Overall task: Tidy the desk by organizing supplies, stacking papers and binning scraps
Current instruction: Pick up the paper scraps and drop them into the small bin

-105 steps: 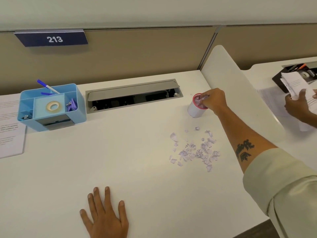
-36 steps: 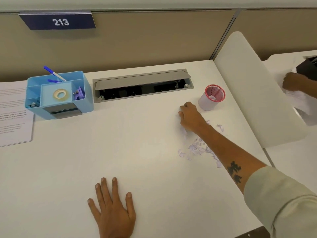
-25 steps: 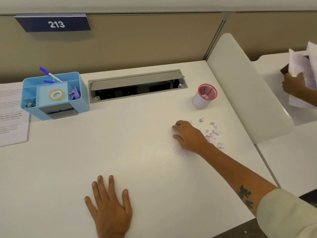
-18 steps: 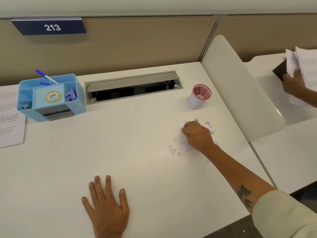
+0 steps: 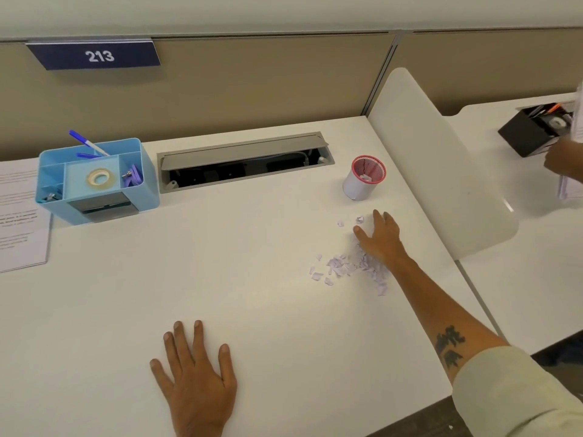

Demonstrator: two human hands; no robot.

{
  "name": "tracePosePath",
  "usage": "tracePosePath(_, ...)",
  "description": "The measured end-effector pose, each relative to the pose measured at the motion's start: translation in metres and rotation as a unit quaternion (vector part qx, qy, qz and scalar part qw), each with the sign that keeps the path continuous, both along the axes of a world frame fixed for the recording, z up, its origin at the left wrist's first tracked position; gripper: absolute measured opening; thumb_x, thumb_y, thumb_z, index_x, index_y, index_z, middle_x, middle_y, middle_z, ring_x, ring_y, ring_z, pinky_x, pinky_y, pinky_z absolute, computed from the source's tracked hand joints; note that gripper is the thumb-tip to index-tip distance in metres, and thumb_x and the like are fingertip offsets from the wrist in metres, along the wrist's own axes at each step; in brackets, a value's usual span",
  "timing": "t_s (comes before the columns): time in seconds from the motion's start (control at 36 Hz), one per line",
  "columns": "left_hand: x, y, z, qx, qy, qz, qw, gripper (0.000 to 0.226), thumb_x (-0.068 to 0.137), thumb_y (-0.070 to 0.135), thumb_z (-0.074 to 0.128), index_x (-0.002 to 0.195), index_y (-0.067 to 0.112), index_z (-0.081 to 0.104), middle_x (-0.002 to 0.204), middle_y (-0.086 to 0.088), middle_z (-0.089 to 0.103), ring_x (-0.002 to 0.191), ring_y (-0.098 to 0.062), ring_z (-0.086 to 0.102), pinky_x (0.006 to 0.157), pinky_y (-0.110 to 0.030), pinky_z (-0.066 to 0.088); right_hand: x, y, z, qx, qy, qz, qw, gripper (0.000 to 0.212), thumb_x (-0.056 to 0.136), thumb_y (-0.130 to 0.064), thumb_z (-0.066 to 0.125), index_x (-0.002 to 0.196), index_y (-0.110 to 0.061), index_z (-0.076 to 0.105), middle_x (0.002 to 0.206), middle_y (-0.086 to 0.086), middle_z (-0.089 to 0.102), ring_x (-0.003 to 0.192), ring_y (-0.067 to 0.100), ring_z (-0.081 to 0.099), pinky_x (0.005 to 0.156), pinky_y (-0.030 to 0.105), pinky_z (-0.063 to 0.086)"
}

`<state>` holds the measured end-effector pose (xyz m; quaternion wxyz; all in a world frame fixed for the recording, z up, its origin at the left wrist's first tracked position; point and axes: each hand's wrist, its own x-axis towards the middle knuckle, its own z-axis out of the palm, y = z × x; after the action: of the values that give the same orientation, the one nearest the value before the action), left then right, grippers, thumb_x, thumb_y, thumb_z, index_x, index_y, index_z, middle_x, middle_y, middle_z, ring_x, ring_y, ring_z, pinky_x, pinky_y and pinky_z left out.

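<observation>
A heap of small torn paper scraps [image 5: 345,268] lies on the white desk [image 5: 220,279] at the right. My right hand [image 5: 380,238] rests flat over the heap's far right part, fingers spread, covering some scraps. Two loose scraps [image 5: 359,219] lie just beyond its fingertips. A small white mesh bin with a red rim [image 5: 364,178] stands behind them with scraps inside. My left hand [image 5: 197,378] lies flat and open on the desk near the front edge, holding nothing.
A light blue organizer [image 5: 94,181] with pens, tape and clips stands at the back left, beside printed papers [image 5: 19,216]. An open grey cable tray [image 5: 246,160] runs along the back. A white divider [image 5: 441,171] bounds the right; another person's hand [image 5: 563,159] works beyond it.
My right hand left the bin, came down on the scraps and swept across them, now lying further right with fingers spread. The scraps are bunched closer. My left hand stayed flat.
</observation>
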<state>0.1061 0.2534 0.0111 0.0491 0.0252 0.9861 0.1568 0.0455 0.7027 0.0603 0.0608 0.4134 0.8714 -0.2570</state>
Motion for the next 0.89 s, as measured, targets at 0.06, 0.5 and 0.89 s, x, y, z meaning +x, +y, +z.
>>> tracePosePath(0.06, -0.001, -0.001, 0.0, -0.002, 0.001, -0.001, 1.0, 0.077, 0.101, 0.056, 0.034, 0.169, 0.019, 0.035, 0.182, -0.011, 0.018, 0.17, -0.031, 0.011, 0.134, -0.064, 0.005, -0.005, -0.005, -0.005, -0.002, 0.007, 0.031, 0.999, 0.083, 0.1, -0.055, 0.053, 0.164, -0.016, 0.019, 0.173, 0.012, 0.009, 0.16, 0.029, 0.003, 0.127, 0.047, 0.014)
tracePosePath(0.5, -0.001, -0.003, 0.0, -0.011, 0.0, -0.008, 1.0, 0.078, 0.102, 0.056, 0.032, 0.17, 0.018, 0.034, 0.182, -0.012, 0.017, 0.17, -0.032, 0.012, 0.134, -0.064, 0.004, 0.007, -0.017, -0.011, 0.103, 0.058, 0.212, 0.97, 0.052, 0.093, -0.039, 0.068, 0.14, -0.021, 0.058, 0.152, 0.001, 0.05, 0.141, 0.028, 0.045, 0.109, 0.046, 0.047)
tracePosePath(0.89, 0.0, -0.002, -0.001, -0.01, 0.004, -0.009, 1.0, 0.077, 0.102, 0.056, 0.032, 0.169, 0.017, 0.035, 0.182, -0.013, 0.019, 0.17, -0.034, 0.014, 0.134, -0.066, 0.007, 0.014, -0.03, -0.009, 0.17, -0.073, 0.3, 0.936, 0.065, 0.102, -0.026, 0.053, 0.162, -0.03, 0.028, 0.167, 0.001, 0.024, 0.145, 0.031, 0.032, 0.094, 0.043, 0.054)
